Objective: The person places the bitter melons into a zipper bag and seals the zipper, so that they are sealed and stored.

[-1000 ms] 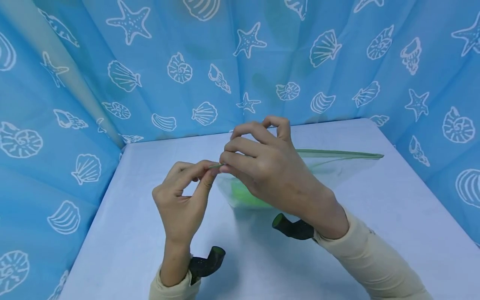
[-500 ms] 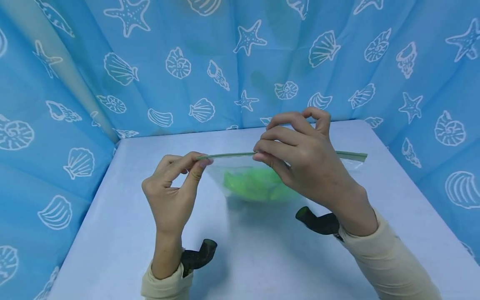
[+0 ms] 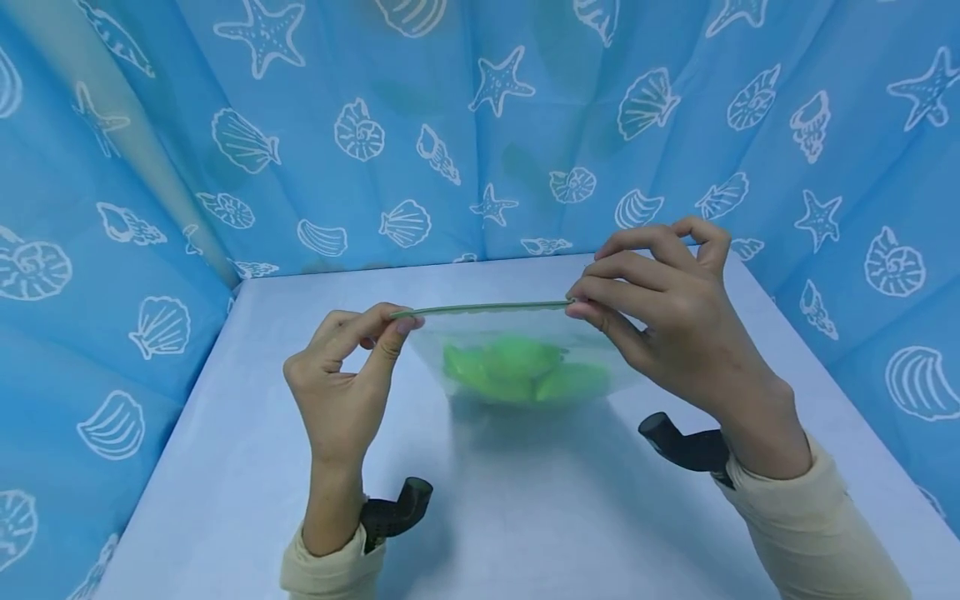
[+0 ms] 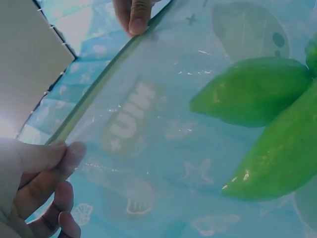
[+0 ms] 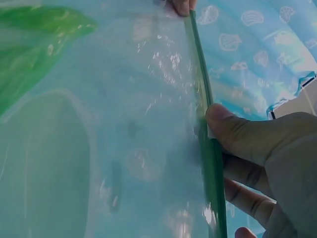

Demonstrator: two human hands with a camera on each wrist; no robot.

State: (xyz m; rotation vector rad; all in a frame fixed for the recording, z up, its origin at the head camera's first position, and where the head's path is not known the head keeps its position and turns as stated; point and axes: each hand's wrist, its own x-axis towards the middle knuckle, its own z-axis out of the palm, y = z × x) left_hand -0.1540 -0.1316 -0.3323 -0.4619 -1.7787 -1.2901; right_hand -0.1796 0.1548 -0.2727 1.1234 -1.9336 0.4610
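A clear zip bag point(image 3: 592, 340) with a green zip strip point(image 3: 487, 307) along its top edge hangs between my hands. Inside lie several plump, glossy green things with pointed ends point(image 4: 255, 91). My left hand point(image 3: 341, 375) pinches the strip's left end between thumb and forefinger. Further right, my right hand point(image 3: 667, 308) pinches the same strip, its thumb over a small pale piece point(image 5: 210, 133) on the edge. Beyond that thumb the strip runs on in the right wrist view; in the head view this hand hides that end.
A white-covered table point(image 3: 510, 517) lies under the bag, which casts a shadow on it. Blue curtains point(image 3: 450, 100) with shell and starfish prints stand behind and at both sides. A black curved wrist mount point(image 3: 397, 508) sits on the left wrist, another point(image 3: 686, 446) on the right.
My right hand has slid rightward along the zip strip, away from the left hand, which keeps its pinch after a small shift left. More of the bag and its green contents shows.
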